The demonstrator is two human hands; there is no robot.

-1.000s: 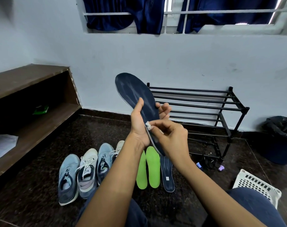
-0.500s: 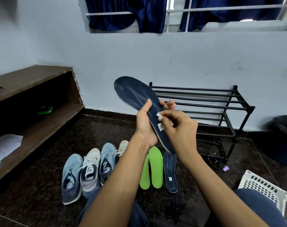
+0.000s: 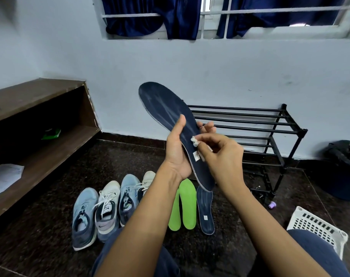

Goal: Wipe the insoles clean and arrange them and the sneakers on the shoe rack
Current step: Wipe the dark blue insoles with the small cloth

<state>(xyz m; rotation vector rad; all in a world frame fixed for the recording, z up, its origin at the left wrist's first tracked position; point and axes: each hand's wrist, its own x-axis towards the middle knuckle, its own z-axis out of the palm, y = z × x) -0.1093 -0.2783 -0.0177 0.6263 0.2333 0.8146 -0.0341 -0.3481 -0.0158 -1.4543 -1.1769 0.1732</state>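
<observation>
Navy insole (image 3: 166, 108) up in both hands, in front of the shoe rack (image 3: 250, 124).
Left hand (image 3: 176, 156) curled round its middle, thumb on top; right hand (image 3: 224, 156) pinches a white wad (image 3: 194, 140) against its surface. On the floor (image 3: 40, 226): four sneakers (image 3: 108, 208), two green insoles (image 3: 188, 202), second navy insole (image 3: 205, 212).

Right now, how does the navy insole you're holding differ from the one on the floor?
The held insole is raised and tilted, gripped by the left hand, the right hand pressing a white wad to it. The floor insole lies flat, untouched, beside the green insoles. Both are navy with a white tag.
</observation>
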